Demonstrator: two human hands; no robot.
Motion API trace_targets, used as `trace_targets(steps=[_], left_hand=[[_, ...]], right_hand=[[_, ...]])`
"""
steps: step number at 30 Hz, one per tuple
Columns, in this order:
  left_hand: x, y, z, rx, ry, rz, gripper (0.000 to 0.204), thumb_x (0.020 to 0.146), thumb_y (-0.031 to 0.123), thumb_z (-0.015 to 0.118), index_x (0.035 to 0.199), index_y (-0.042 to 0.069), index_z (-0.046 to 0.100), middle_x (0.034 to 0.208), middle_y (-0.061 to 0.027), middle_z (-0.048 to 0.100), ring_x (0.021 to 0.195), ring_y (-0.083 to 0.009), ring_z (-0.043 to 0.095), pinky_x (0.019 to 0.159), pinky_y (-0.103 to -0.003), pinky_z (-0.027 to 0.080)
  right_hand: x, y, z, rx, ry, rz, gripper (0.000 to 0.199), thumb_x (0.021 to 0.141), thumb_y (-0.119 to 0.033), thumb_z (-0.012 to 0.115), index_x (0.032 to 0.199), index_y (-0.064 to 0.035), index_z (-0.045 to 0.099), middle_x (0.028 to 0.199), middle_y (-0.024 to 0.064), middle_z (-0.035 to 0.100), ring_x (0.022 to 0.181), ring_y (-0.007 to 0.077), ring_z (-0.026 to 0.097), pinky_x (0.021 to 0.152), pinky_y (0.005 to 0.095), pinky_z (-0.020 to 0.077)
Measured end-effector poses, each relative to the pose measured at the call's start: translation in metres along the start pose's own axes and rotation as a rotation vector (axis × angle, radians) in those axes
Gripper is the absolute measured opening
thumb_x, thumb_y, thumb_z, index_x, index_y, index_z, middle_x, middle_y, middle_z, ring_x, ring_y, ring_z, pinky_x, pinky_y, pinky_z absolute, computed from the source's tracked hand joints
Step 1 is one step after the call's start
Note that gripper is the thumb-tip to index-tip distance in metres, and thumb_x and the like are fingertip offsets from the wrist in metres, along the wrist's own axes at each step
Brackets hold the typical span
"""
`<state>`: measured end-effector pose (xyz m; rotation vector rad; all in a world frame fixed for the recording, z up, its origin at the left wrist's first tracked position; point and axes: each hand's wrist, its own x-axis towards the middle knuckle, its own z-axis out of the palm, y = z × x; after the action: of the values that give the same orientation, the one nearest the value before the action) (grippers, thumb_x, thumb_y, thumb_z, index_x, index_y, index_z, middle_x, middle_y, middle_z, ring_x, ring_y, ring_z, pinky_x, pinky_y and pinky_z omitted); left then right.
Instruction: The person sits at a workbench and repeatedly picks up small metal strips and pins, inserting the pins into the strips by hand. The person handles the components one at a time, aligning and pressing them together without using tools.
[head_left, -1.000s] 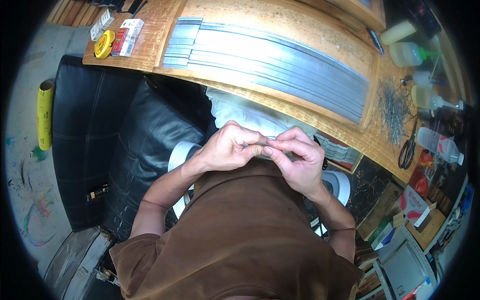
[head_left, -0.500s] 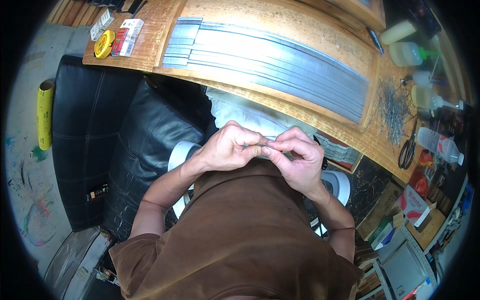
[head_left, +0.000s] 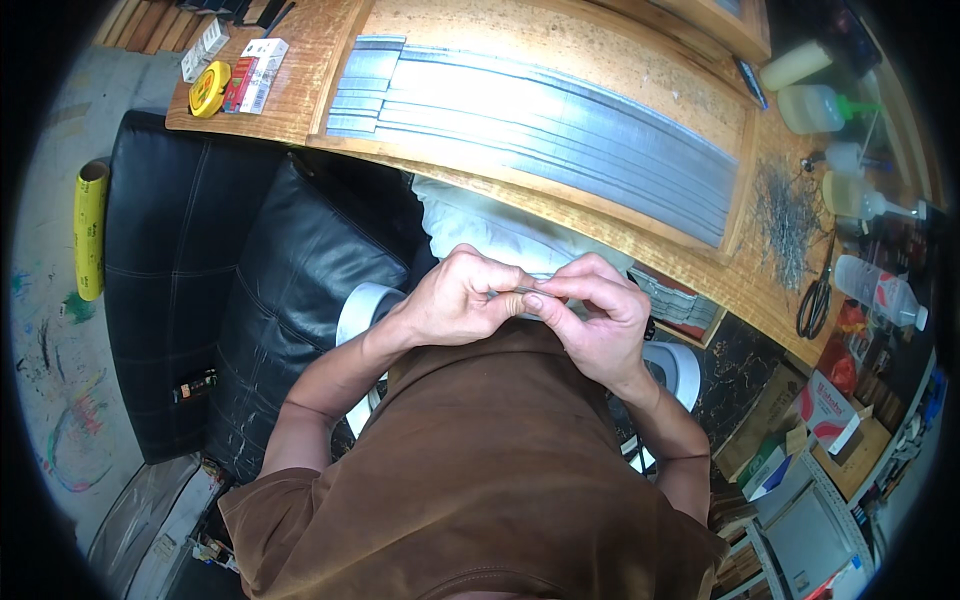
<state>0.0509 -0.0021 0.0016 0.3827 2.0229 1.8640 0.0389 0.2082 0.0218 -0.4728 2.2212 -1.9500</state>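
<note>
In front of my lap, short of the table's near edge, my left hand [head_left: 465, 296] and my right hand [head_left: 597, 312] meet at the fingertips. Both thumbs and forefingers are pinched on one small thin greyish piece [head_left: 525, 290]. Most of it is hidden by the fingers, so its kind cannot be made out. On the wooden table [head_left: 455, 172] beyond lies a row of long, flat grey metal-looking strips [head_left: 560, 120], laid side by side and overlapping inside a wooden frame.
A pile of thin wire-like pieces [head_left: 788, 215] and black-handled scissors [head_left: 814, 305] lie at the table's right. Squeeze bottles [head_left: 810, 107] stand behind. At the far left are a yellow tape measure [head_left: 209, 89] and small boxes [head_left: 262, 75]. A black padded seat [head_left: 290, 230] fills the left.
</note>
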Motion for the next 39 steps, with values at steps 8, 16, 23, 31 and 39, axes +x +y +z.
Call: trace_targets(steps=[8, 16, 23, 31, 39], left_hand=[[0.0015, 0.0009, 0.0016, -0.009, 0.017, 0.027, 0.009, 0.095, 0.007, 0.074, 0.099, 0.0, 0.078, 0.069, -0.0151, 0.068, 0.056, -0.0131, 0.056, 0.055, -0.031, 0.046], [0.0019, 0.0057, 0.0007, -0.021, 0.023, 0.019, 0.011, 0.095, 0.007, 0.074, 0.102, -0.001, 0.078, 0.07, -0.0167, 0.069, 0.056, -0.0133, 0.059, 0.056, -0.03, 0.047], [0.0013, 0.0026, -0.0006, 0.003, 0.006, 0.008, 0.013, 0.095, 0.008, 0.075, 0.104, 0.0, 0.078, 0.067, -0.016, 0.067, 0.054, -0.0115, 0.054, 0.054, -0.03, 0.045], [0.002, 0.0, 0.0026, -0.022, 0.044, 0.049, 0.013, 0.095, 0.008, 0.076, 0.104, 0.0, 0.079, 0.065, -0.0141, 0.067, 0.053, -0.0097, 0.051, 0.052, -0.029, 0.042], [0.002, 0.0013, -0.0002, 0.017, 0.011, 0.016, 0.014, 0.094, 0.006, 0.076, 0.106, 0.0, 0.079, 0.065, -0.014, 0.068, 0.054, -0.0073, 0.055, 0.051, -0.028, 0.042]], right_hand=[[0.0, 0.0005, -0.0003, 0.04, 0.005, 0.01, 0.015, 0.081, 0.002, 0.088, 0.093, -0.0006, 0.08, 0.085, 0.0068, 0.072, 0.074, 0.0132, 0.07, 0.065, 0.0256, 0.0555], [0.0011, 0.0002, -0.0011, 0.052, -0.001, 0.015, 0.015, 0.081, 0.002, 0.088, 0.093, -0.0004, 0.08, 0.086, 0.007, 0.072, 0.074, 0.0131, 0.07, 0.066, 0.0255, 0.0555], [0.0018, -0.0004, -0.0017, 0.053, -0.001, 0.021, 0.015, 0.08, 0.002, 0.088, 0.092, -0.0005, 0.079, 0.086, 0.0071, 0.072, 0.074, 0.0131, 0.069, 0.066, 0.0255, 0.0552], [0.0016, 0.0011, -0.0015, 0.071, 0.001, 0.023, 0.015, 0.08, 0.003, 0.088, 0.091, -0.0004, 0.079, 0.086, 0.0069, 0.072, 0.074, 0.013, 0.069, 0.066, 0.0255, 0.0549], [0.0011, 0.0026, -0.0017, 0.071, 0.005, 0.012, 0.015, 0.079, 0.004, 0.088, 0.091, -0.0005, 0.079, 0.086, 0.0071, 0.072, 0.074, 0.0132, 0.069, 0.066, 0.0256, 0.0548]])
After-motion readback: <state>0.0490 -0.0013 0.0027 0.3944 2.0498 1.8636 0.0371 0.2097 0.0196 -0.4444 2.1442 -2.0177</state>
